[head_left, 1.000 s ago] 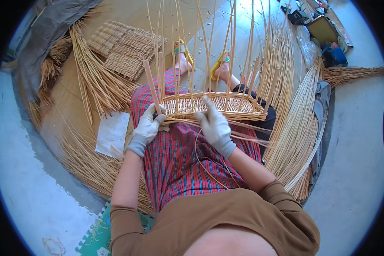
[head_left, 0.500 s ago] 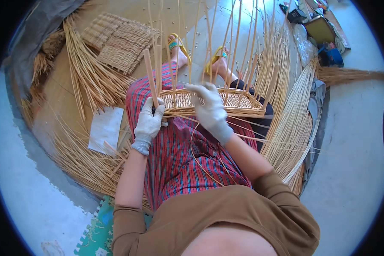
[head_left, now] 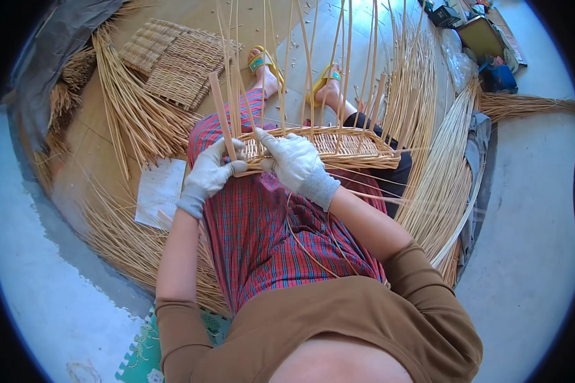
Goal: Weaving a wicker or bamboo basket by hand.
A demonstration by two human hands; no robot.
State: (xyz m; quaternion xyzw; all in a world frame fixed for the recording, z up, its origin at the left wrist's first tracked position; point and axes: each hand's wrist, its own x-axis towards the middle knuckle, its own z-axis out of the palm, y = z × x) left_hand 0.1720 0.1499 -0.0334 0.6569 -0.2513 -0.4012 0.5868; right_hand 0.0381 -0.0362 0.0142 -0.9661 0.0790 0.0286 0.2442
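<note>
A shallow wicker basket [head_left: 358,159] with a woven base rests across my lap, tall thin stakes [head_left: 311,76] rising from its edge. My left hand [head_left: 212,173], in a pale glove, is closed round the basket's near left corner, beside a thicker upright stick [head_left: 222,115]. On the near rim lies my gloved right hand [head_left: 294,161], its index finger extended over the weave and its thumb on the near side. Loose weaving strands [head_left: 358,173] trail rightward from under that hand. What its curled fingers press on is partly hidden.
Bundles of thin canes lie on the floor at left [head_left: 140,121] and right [head_left: 444,185]. Woven panels [head_left: 185,64] sit at the far left, near a white sheet [head_left: 161,191]. A green foam mat [head_left: 137,351] is at lower left. A blue container [head_left: 498,78] stands far right.
My right hand has come down and leftward onto the near rim, closer to my left hand. My left hand has shifted slightly left, still at the corner.
</note>
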